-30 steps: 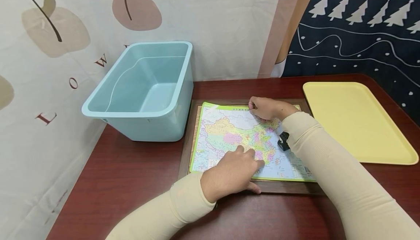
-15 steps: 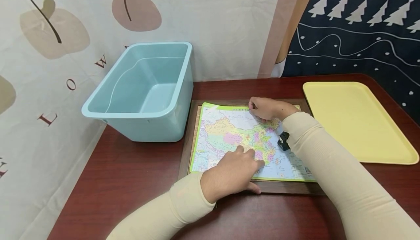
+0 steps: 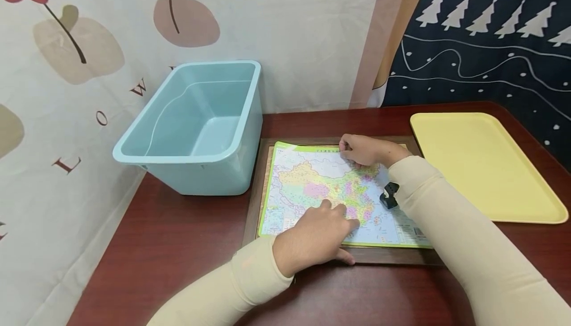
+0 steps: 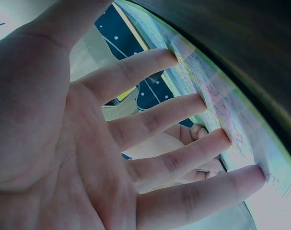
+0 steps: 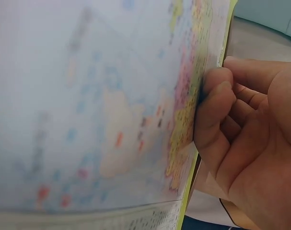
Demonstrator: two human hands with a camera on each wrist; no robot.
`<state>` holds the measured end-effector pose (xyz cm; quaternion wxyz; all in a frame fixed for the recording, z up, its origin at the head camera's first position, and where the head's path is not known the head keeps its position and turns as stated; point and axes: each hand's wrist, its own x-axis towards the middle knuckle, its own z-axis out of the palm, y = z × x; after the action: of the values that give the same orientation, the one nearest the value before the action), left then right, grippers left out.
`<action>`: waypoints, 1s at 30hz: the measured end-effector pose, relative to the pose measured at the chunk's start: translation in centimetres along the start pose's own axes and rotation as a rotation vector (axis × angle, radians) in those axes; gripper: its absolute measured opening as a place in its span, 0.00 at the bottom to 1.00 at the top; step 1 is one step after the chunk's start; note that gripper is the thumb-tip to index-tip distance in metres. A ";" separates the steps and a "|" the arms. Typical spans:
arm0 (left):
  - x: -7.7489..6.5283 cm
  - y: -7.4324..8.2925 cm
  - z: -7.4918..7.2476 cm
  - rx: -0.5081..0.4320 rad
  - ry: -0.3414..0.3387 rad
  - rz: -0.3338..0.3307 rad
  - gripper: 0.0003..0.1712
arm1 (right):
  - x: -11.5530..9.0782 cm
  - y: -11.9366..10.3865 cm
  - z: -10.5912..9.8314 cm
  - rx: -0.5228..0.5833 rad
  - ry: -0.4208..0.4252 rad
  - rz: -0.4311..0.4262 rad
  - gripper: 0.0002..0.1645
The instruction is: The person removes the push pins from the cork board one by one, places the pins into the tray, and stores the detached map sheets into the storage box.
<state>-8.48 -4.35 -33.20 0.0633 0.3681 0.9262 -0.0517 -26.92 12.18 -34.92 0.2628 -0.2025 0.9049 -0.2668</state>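
Note:
A map with a bright green border lies on a board with a dark brown wooden frame. My left hand rests over its lower middle, fingers spread. In the left wrist view the fingertips touch the map's surface, and in the head view the thumb reaches down to the near side of the frame. At the far edge of the map, my right hand has its fingers curled. The right wrist view shows its thumb and index finger pinching the green-edged sheet.
A deep light-blue tub stands left of the frame, against the printed cloth. On the right lies a pale yellow tray, close to the frame's corner. The dark red table is bare at the front left.
The head view has tilted up a little, so the scene sits slightly lower. Both hands keep their places on the map; the right wrist has shifted very slightly to the right.

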 end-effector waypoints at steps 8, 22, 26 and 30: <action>0.0 -0.1 -0.1 -0.006 -0.006 0.005 0.35 | -0.7 0.7 -0.2 0.054 0.014 -0.029 0.05; -0.1 0.0 0.1 -0.027 -0.002 0.004 0.34 | -2.2 1.7 -0.1 0.167 0.043 -0.027 0.05; -0.1 0.0 0.0 -0.038 -0.006 0.000 0.34 | -2.7 2.0 0.0 0.213 0.053 -0.041 0.05; -0.1 0.0 0.0 -0.045 -0.012 0.004 0.34 | -3.3 2.3 0.3 0.238 0.061 -0.052 0.06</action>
<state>-8.40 -4.41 -33.18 0.0774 0.3680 0.9260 -0.0329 -24.72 15.49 -35.24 0.2505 -0.1850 0.8688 -0.3850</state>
